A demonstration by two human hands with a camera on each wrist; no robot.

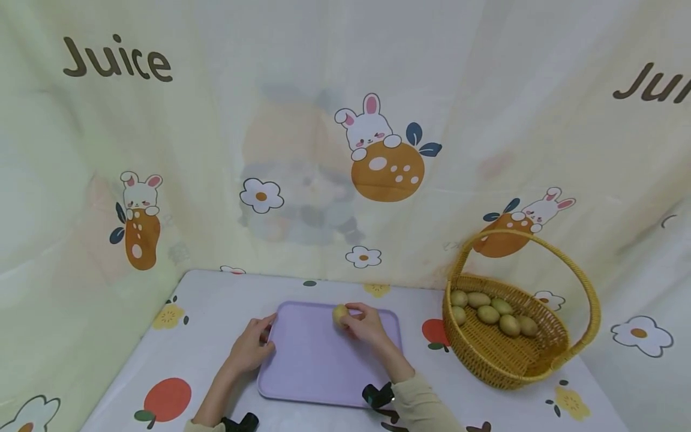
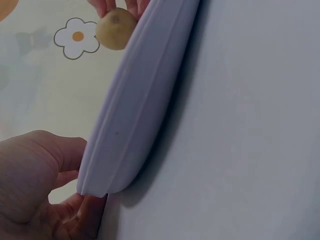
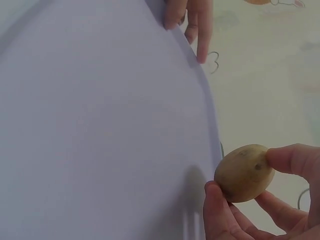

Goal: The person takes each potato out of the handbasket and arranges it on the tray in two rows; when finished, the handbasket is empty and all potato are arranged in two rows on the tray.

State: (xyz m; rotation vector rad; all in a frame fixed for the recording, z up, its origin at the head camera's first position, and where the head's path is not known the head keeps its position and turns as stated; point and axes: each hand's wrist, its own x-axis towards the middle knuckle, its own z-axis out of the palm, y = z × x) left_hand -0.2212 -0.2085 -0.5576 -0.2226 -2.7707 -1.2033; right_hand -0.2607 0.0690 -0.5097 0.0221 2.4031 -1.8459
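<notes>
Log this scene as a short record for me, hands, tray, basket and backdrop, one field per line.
Left hand: holds the tray's left edge
Right hand: pinches one potato over the tray
Tray: lilac, on the table
Basket: yellow-brown, handled, right of the tray; seven potatoes visible
Backdrop: pale fabric, rabbit prints

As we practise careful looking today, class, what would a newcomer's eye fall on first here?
Probably the lilac tray, low in the middle of the head view, its left edge held by the left hand. Over the tray's far part, the right hand pinches a potato. To the tray's right, a yellow wicker basket holds more potatoes.
</notes>
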